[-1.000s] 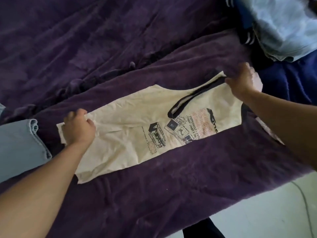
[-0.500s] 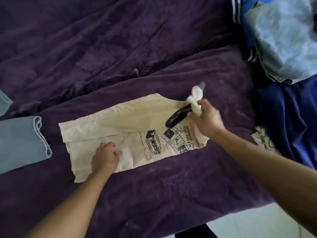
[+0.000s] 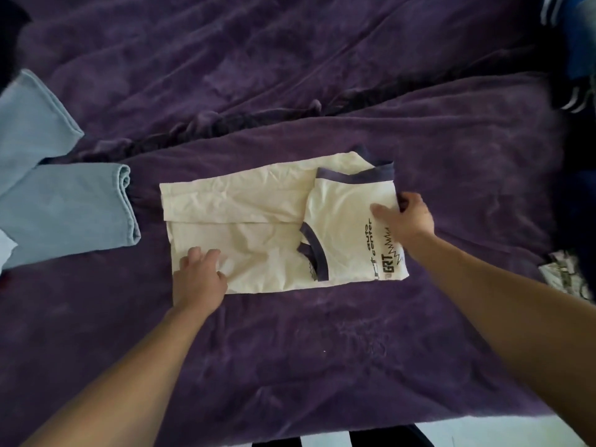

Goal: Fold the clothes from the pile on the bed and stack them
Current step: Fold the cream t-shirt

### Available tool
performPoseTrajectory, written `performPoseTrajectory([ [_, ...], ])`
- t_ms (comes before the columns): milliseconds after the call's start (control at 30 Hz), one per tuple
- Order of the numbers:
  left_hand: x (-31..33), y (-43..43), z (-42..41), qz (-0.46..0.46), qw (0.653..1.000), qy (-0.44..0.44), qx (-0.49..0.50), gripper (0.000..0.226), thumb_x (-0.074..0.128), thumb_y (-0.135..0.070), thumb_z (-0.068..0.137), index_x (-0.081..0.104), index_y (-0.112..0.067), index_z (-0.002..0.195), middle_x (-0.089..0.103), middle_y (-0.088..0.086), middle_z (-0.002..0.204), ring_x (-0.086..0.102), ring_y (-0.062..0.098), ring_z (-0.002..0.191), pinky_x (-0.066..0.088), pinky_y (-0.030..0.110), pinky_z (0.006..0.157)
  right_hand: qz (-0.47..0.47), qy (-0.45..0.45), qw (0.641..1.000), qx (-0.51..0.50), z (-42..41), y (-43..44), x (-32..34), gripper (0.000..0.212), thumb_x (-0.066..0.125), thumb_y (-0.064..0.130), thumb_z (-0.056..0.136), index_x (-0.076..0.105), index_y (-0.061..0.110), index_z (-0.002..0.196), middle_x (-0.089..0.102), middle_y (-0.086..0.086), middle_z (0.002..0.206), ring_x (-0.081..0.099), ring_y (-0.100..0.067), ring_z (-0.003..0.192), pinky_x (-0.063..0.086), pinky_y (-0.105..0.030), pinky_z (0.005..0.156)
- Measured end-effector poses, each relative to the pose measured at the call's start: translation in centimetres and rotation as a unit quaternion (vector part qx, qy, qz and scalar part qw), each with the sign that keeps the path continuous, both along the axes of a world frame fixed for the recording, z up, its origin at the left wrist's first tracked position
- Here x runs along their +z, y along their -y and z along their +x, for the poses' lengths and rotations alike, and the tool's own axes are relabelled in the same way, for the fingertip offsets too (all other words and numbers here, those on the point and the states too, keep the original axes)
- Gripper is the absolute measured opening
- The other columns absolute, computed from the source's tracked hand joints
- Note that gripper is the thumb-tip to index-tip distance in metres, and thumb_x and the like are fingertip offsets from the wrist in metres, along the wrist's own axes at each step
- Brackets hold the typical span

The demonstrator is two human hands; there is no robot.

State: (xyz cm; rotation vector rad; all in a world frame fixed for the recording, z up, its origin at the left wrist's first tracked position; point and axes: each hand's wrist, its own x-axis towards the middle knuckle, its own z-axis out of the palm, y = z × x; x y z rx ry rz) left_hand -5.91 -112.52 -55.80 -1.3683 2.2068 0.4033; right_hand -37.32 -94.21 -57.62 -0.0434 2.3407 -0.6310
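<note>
A cream T-shirt (image 3: 258,240) with dark purple trim lies folded on the purple blanket (image 3: 322,350), in the middle of the head view. Its collar end is doubled back over the body, with black print showing at the right. My left hand (image 3: 201,275) presses down on the shirt's near left corner. My right hand (image 3: 408,221) grips the folded right edge, thumb on top and fingers curled under the cloth.
Folded light blue jeans (image 3: 64,204) lie at the left, close to the shirt. A blue striped garment (image 3: 574,43) from the pile shows at the top right, and a patterned cloth (image 3: 564,275) lies at the right edge. The bed's edge and pale floor (image 3: 483,433) are at the bottom right.
My right hand carried the shirt's collar end leftward over the body and now grips the new fold. My left hand moved from the far left hem to the near left corner.
</note>
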Motion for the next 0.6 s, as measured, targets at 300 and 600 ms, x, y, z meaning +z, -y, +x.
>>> performPoseTrajectory([
  [300, -0.4, 2.2, 3.9, 0.042, 0.996, -0.082, 0.022, 0.037, 0.053, -0.013, 0.087, 0.056, -0.014, 0.123, 0.047, 0.009, 0.125, 0.046, 0.03, 0.115, 0.043, 0.044, 0.088, -0.092, -0.009, 0.996, 0.009, 4.7, 3.3, 4.5, 0.051, 0.079, 0.037, 0.074, 0.051, 0.021, 0.114, 0.061, 0.002, 0.105, 0.061, -0.018, 0.093, 0.054, -0.039, 0.08],
  [600, 3.4, 8.8, 12.7, 0.069, 0.986, -0.137, 0.061, 0.032, 0.052, -0.011, 0.089, 0.059, -0.013, 0.121, 0.05, 0.011, 0.12, 0.056, 0.031, 0.105, 0.047, 0.038, 0.079, -0.121, -0.055, 0.983, 0.125, 20.3, 16.7, 9.4, 0.035, 0.065, 0.022, 0.085, 0.044, 0.02, 0.112, 0.061, 0.001, 0.076, 0.061, -0.022, 0.073, 0.049, -0.036, 0.07],
])
